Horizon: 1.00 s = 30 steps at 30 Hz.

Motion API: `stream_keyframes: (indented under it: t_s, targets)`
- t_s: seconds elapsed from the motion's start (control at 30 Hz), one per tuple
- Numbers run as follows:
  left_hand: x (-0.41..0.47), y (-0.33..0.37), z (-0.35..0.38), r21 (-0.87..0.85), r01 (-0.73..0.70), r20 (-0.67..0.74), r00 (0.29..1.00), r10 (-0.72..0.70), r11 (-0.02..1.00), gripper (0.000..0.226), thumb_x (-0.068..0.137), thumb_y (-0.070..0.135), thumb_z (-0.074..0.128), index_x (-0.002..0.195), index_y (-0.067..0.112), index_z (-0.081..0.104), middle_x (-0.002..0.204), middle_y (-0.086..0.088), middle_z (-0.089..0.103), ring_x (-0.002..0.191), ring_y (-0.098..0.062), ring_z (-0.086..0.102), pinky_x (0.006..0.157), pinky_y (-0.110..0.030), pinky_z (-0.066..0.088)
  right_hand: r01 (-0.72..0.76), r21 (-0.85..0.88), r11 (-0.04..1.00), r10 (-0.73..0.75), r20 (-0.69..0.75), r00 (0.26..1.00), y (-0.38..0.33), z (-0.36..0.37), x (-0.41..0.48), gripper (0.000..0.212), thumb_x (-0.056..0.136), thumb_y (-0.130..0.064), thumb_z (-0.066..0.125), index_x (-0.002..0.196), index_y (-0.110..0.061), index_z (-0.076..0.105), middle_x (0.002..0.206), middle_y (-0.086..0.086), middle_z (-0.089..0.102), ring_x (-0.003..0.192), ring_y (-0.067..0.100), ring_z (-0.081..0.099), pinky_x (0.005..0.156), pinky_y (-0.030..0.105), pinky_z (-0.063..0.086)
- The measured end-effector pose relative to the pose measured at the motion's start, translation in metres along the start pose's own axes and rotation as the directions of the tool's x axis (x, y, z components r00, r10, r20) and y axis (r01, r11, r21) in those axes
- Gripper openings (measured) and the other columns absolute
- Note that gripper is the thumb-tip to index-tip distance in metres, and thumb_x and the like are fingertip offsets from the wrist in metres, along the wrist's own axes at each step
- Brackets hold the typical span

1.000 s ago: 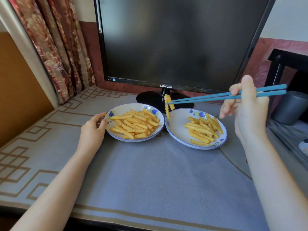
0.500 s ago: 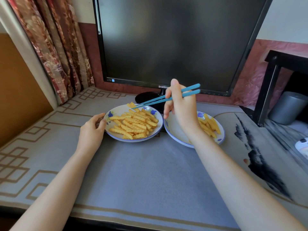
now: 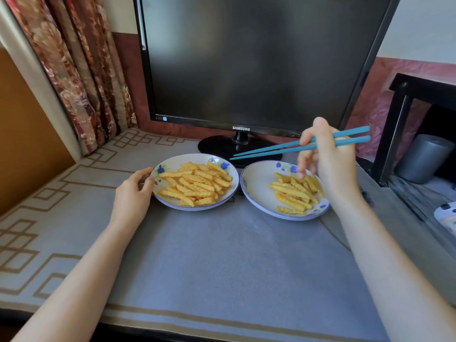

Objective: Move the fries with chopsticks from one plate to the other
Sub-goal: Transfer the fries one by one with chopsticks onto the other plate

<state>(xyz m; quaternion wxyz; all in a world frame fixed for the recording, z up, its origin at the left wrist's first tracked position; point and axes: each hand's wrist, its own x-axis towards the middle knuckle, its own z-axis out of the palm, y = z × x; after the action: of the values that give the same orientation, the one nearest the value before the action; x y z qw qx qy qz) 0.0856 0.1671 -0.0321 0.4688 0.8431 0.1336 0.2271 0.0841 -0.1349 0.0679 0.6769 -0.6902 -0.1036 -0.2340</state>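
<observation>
Blue chopsticks (image 3: 271, 152), pinched in the right hand (image 3: 330, 159), have drawn back from the fries (image 3: 197, 183) beside the left hand (image 3: 134, 191), tips empty; that hand still grips its plate (image 3: 195, 208) by the rim.

Two plates of fries (image 3: 196, 183) sit side by side before the monitor (image 3: 246, 62), left plate (image 3: 172, 204) beside right plate (image 3: 254, 193).

Your right hand (image 3: 330, 164) has swung back from over the left plate (image 3: 177, 160) to above the right plate (image 3: 256, 188), and the chopsticks (image 3: 283, 149) now point bare-tipped, the pieces they pinched a second ago apparently dropped among the fries (image 3: 197, 183) on the left plate.
</observation>
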Motion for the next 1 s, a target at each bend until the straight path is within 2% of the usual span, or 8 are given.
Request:
stream_keyframes:
  t_s: [0.23,0.53,1.0]
  targets:
    - [-0.001,0.000,0.000,0.003,0.003,-0.001,1.000,-0.003,1.000,0.032,0.096,0.020,0.044,0.124,0.016,0.059,0.117,-0.005,0.064,0.098,-0.008,0.049,0.083,-0.023,0.034,-0.026,-0.181,0.983,0.010,-0.091,0.996,0.001,-0.060,0.006,0.039,0.102,-0.026,0.038,0.069,-0.011,0.050,0.036,0.008,0.048,0.027,0.018,0.042,0.035,0.020,0.024]
    - [-0.001,0.001,0.000,0.004,0.004,0.000,1.000,-0.004,1.000,0.032,0.096,0.020,0.044,0.124,0.017,0.059,0.116,-0.004,0.064,0.098,-0.009,0.050,0.083,-0.023,0.034,-0.074,-0.229,0.971,0.049,-0.112,0.993,0.006,-0.075,0.005,0.038,0.102,-0.026,0.037,0.070,-0.010,0.051,0.036,0.006,0.049,0.027,0.017,0.041,0.033,0.017,0.026]
    - [-0.002,0.002,0.000,0.013,0.004,0.004,1.000,-0.004,1.000,0.033,0.097,0.021,0.043,0.126,0.018,0.058,0.117,-0.004,0.064,0.098,-0.009,0.050,0.082,-0.023,0.034,-0.036,-0.105,0.994,0.005,-0.285,0.959,0.014,-0.053,-0.001,0.044,0.103,-0.030,0.038,0.064,-0.012,0.046,0.041,0.000,0.048,0.028,0.014,0.048,0.033,0.016,0.026]
